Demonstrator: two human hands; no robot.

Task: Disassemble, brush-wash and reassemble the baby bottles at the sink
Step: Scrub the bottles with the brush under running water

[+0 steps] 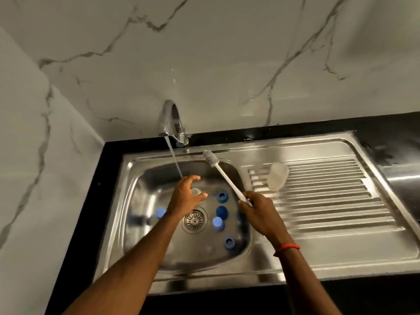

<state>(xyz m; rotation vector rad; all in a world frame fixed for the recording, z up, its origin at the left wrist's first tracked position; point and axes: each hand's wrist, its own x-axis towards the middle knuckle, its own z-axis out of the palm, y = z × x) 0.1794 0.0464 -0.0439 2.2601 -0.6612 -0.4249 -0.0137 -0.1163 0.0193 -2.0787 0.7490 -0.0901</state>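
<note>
Two hands over the sink (145, 189): the bottle brush (221, 173) is gripped by the right hand (259, 212); the left hand (184, 196) is held with fingers (192, 178) loosely spread.

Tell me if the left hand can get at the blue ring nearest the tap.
Probably yes: the left hand hovers beside the blue ring, nothing between them; the brush is held higher.
</note>
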